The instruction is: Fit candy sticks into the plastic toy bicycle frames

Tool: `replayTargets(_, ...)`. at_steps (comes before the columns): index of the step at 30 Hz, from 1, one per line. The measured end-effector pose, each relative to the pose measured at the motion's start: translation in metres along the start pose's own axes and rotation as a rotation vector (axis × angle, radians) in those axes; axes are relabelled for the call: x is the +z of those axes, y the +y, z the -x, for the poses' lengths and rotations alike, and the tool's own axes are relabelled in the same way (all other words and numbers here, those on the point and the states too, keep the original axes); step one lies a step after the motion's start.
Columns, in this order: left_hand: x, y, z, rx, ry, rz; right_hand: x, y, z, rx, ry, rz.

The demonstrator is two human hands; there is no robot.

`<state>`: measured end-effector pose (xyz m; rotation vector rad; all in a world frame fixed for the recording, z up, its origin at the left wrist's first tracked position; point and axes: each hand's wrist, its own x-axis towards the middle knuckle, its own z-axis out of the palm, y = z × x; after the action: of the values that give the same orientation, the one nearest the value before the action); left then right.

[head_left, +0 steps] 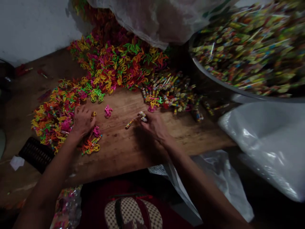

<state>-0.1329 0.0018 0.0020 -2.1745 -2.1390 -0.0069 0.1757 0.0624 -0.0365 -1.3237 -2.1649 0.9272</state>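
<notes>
My left hand (84, 122) rests at the right side of a loose heap of small plastic bicycle-shaped toys (62, 109), fingers curled down. A small yellowish end (93, 113) shows by its thumb and forefinger; what it grips is hidden. My right hand (156, 125) is closed, pinching a printed wrapped candy tube (142, 116) above the wooden table (114, 162). Another candy tube (129, 124) lies just left of those fingers. Between my hands sits a single pink toy bicycle (108, 111). Just beyond my right hand is a pile of candy tubes (171, 90).
A larger heap of coloured toys (114, 63) fills the back, under a translucent plastic bag (152, 19). A big metal-rimmed basin (214, 81) of candy tubes stands at right, above clear plastic bags (267, 143). A black slotted basket (37, 154) lies at left.
</notes>
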Motion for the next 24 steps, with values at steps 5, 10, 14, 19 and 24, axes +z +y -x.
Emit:
replayTargets(5,-0.004,-0.004,0.015,0.025,0.032,0.039,-0.009,-0.006,-0.001,-0.165,-0.128,0.211)
replayTargets(10,-0.010,0.017,-0.026,-0.014,0.107,0.057,0.005,-0.032,-0.025,-0.156,-0.441,0.460)
replayTargets(14,-0.013,0.009,-0.074,0.032,0.012,0.024,0.000,-0.034,-0.028,-0.146,-0.481,0.520)
replayTargets(19,0.005,-0.007,-0.103,0.219,-0.167,0.018,-0.004,-0.013,-0.011,-0.188,-0.433,0.471)
replayTargets(24,0.014,-0.007,-0.091,0.111,0.041,0.272,0.004,-0.008,-0.016,-0.171,-0.343,0.432)
